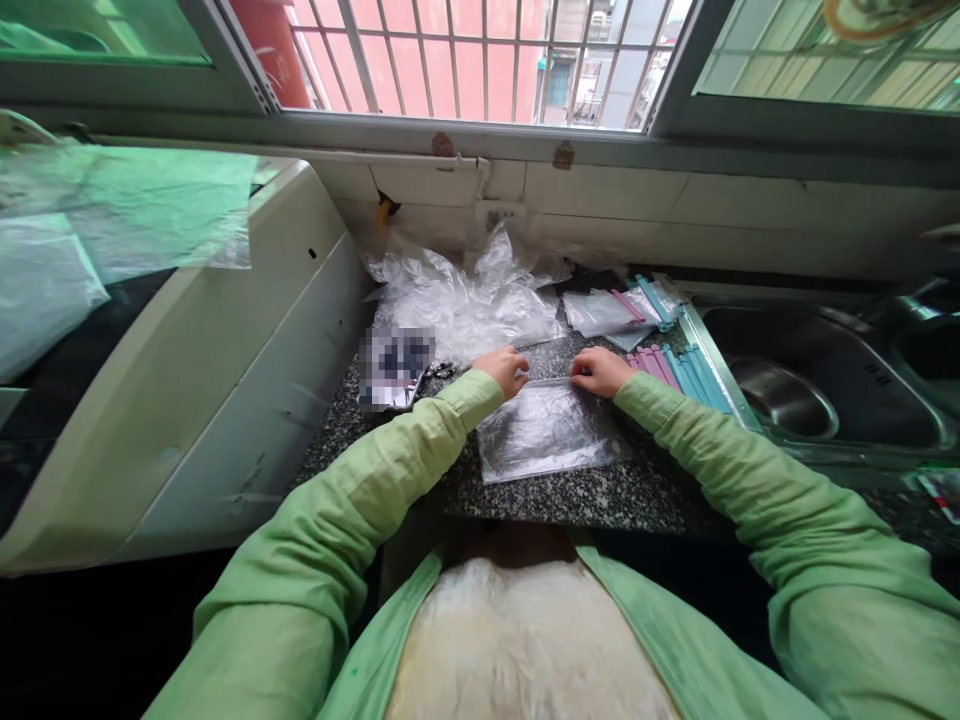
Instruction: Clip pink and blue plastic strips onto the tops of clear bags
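The worktop (645, 500) has a plastic heap (465, 305) at its back edge. A clear bag (551, 430) lies near the front edge. The left hand (506, 370) and right hand (601, 371) curl their fingers at its far side; I can't tell if they pinch. Sticks (694, 378) lie by the right hand.

head view faces forward-down, seemingly near the counter (592, 502).
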A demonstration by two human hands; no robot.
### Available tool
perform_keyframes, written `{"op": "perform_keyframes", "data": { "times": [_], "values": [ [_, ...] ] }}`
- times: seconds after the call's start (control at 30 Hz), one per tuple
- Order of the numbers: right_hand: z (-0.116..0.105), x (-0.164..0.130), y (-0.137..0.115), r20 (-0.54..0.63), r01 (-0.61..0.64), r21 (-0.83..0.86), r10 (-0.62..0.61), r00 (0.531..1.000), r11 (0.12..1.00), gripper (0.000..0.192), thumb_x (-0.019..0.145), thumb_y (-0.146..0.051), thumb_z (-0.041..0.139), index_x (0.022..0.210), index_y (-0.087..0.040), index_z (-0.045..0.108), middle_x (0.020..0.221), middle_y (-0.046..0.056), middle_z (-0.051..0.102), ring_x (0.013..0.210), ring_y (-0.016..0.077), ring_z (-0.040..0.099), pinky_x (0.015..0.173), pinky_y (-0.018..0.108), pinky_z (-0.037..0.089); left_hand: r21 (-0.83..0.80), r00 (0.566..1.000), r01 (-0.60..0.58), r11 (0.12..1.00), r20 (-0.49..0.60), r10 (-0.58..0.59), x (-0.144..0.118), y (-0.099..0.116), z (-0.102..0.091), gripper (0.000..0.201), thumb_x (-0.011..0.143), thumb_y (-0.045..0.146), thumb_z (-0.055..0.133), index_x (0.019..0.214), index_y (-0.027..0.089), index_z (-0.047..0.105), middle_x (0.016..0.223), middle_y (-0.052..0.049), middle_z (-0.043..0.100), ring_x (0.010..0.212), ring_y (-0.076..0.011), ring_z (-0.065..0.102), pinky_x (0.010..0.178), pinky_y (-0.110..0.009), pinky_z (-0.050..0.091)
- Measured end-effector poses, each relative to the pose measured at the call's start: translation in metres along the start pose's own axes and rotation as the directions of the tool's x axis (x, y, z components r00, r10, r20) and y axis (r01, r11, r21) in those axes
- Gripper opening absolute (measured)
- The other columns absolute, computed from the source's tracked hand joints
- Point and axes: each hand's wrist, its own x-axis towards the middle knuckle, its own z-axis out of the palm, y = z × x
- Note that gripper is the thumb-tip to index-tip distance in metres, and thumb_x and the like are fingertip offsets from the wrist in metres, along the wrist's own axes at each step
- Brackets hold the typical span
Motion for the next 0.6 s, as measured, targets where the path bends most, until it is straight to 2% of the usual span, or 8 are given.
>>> {"op": "perform_keyframes", "data": {
  "times": [0.13, 0.27, 0.37, 0.43, 0.5, 0.6],
  "values": [
    [-0.015, -0.002, -0.003, -0.066, 0.094, 0.032, -0.092, 0.994, 0.995, 0.007, 0.068, -0.019, 0.056, 0.066, -0.018, 0.062, 0.072, 0.005, 0.062, 0.072, 0.0173, 0.054, 0.07, 0.029, 0.041, -0.063, 0.998, -0.026, 0.998, 0.05, 0.029, 0.018, 0.005, 0.002, 0.031, 0.07, 0.032, 0.058, 0.097, 0.018, 0.066, 0.093, -0.007, 0.063, 0.085, -0.0197, 0.057, 0.075, -0.028, 0.043],
    [-0.028, 0.001, -0.008, -0.132, 0.173, 0.092, -0.16, 0.978, 0.981, 0.007, 0.068, -0.017, 0.055, 0.064, -0.018, 0.061, 0.07, 0.005, 0.061, 0.07, 0.0166, 0.053, 0.07, 0.029, 0.041, -0.247, 0.99, -0.006, 0.969, 0.134, 0.04, 0.032, 0.005, 0.004, 0.023, 0.068, 0.024, 0.058, 0.086, 0.015, 0.069, 0.074, -0.003, 0.065, 0.068, -0.0142, 0.056, 0.063, -0.023, 0.043],
    [-0.03, 0.002, -0.009, -0.201, 0.136, 0.196, -0.096, 0.975, 0.971, 0.007, 0.069, -0.02, 0.055, 0.068, -0.017, 0.061, 0.071, 0.005, 0.062, 0.07, 0.0165, 0.053, 0.07, 0.029, 0.041, -0.396, 0.994, 0.034, 0.918, 0.112, 0.012, 0.031, 0.004, 0.002, 0.018, 0.066, 0.017, 0.056, 0.076, 0.011, 0.07, 0.06, -0.001, 0.062, 0.057, -0.0104, 0.052, 0.057, -0.021, 0.041],
    [-0.028, 0.001, -0.005, -0.24, 0.054, 0.34, 0.031, 0.97, 0.939, 0.013, 0.069, -0.026, 0.056, 0.075, -0.017, 0.062, 0.074, 0.004, 0.062, 0.069, 0.0155, 0.053, 0.068, 0.028, 0.042, -0.48, 0.998, 0.05, 0.876, 0.051, -0.029, 0.025, 0.0, -0.003, 0.016, 0.064, 0.017, 0.056, 0.07, 0.01, 0.069, 0.053, 0.001, 0.059, 0.052, -0.009, 0.049, 0.054, -0.02, 0.039],
    [-0.022, -0.002, 0.001, -0.217, -0.068, 0.559, 0.224, 0.95, 0.827, 0.023, 0.069, -0.036, 0.057, 0.08, -0.016, 0.061, 0.075, 0.004, 0.063, 0.066, 0.0141, 0.052, 0.062, 0.027, 0.043, -0.566, 0.998, 0.048, 0.823, -0.006, -0.063, 0.015, -0.005, -0.011, 0.014, 0.062, 0.018, 0.057, 0.065, 0.011, 0.068, 0.048, 0.002, 0.056, 0.049, -0.0079, 0.047, 0.051, -0.019, 0.038],
    [-0.008, -0.006, 0.012, -0.044, -0.216, 0.833, 0.451, 0.892, 0.509, 0.033, 0.07, -0.049, 0.054, 0.075, -0.017, 0.06, 0.068, 0.003, 0.061, 0.057, 0.0114, 0.05, 0.05, 0.023, 0.04, -0.69, 0.993, 0.043, 0.722, -0.051, -0.108, -0.001, -0.016, -0.024, 0.012, 0.06, 0.019, 0.059, 0.062, 0.011, 0.067, 0.046, 0.003, 0.055, 0.047, -0.0072, 0.046, 0.048, -0.019, 0.037]
  ]
}}
